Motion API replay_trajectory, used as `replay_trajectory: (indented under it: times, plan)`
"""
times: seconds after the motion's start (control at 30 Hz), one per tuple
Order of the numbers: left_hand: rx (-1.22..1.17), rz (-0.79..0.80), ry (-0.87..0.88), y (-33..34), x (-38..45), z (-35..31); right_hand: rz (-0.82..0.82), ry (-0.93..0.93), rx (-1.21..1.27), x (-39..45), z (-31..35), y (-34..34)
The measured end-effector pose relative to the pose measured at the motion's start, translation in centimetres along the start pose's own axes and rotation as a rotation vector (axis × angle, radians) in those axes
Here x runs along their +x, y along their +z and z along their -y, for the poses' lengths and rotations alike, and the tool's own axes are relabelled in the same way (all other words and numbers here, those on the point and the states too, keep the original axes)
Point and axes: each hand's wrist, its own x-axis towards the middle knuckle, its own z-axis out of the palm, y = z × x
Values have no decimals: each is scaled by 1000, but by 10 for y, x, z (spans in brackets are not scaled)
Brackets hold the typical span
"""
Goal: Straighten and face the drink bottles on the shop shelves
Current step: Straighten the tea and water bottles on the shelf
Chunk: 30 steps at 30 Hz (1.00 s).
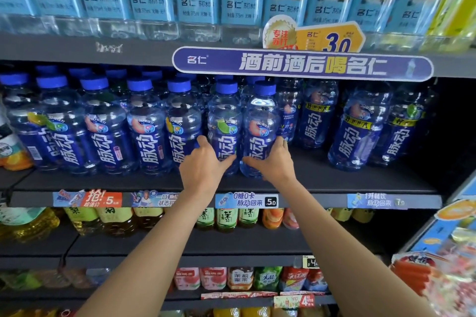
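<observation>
Dark grey metal shelves (334, 183) fill the view in tiers, their front rails carrying price strips (246, 201) just below the fingers. Above the fingers a long purple banner (301, 64) runs along the upper shelf's edge (64, 46), topped by a yellow price tag (332, 38). Right of the fingers the shelf bay falls into deep shadow.

Your two forearms come up bare from five and seven o'clock, no sleeves, watch or bracelets showing. Your left hand (203, 162) and right hand (274, 162) wear no gloves, and no rings can be made out.
</observation>
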Motion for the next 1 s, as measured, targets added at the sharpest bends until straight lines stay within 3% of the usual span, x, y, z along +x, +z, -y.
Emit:
replay_trajectory:
  times: [0.1,0.17,0.2,0.27,0.33,0.43,0.53,0.63,0.77,0.83,0.93,1.0]
  plan:
    - [-148,-56,8,6,-7,3,125,16,77,5,-3,-8]
    - [-247,-111,50,4,-10,4,267,65,338,10,-10,-27]
    - [-288,-142,67,2,-9,2,249,85,475,14,-15,-38]
    - [-340,-229,125,-1,-8,-6,23,96,615,32,-26,-58]
    - [-402,-286,236,-2,-9,-16,-207,63,388,52,-30,-65]
    - [-392,-286,292,12,-18,-40,-162,40,7,78,-24,-53]
    - [-275,-274,204,25,-22,-58,-109,76,-74,87,-14,-38]
    - [-163,-298,132,33,-21,-67,-176,97,-60,95,-14,-31]
    - [-212,-273,133,37,-21,-66,-213,-2,35,96,-32,-38]
    - [-209,-259,141,37,-21,-64,-110,-68,121,96,-47,-49]
    - [-214,-270,130,38,-23,-65,177,-37,375,96,-65,-72]
    - [-228,-274,109,42,-25,-68,121,-31,381,93,-70,-80]
